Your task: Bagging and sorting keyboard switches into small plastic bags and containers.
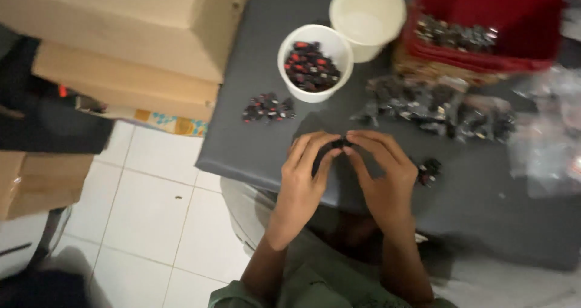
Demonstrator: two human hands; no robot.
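Both hands meet over the near edge of the dark grey desk [484, 223], pinching one small black plastic part [340, 143] between them: the left hand [302, 181] and right hand [381, 178] each close thumb and forefinger on it from opposite sides. The part looks light, rigid and small enough to slip, so a fingertip pinch at its ends seems the surest hold. Beyond the hands stands a white round plastic cup of black-and-red parts [315, 63], with a loose heap of the same parts [268, 108] to its left.
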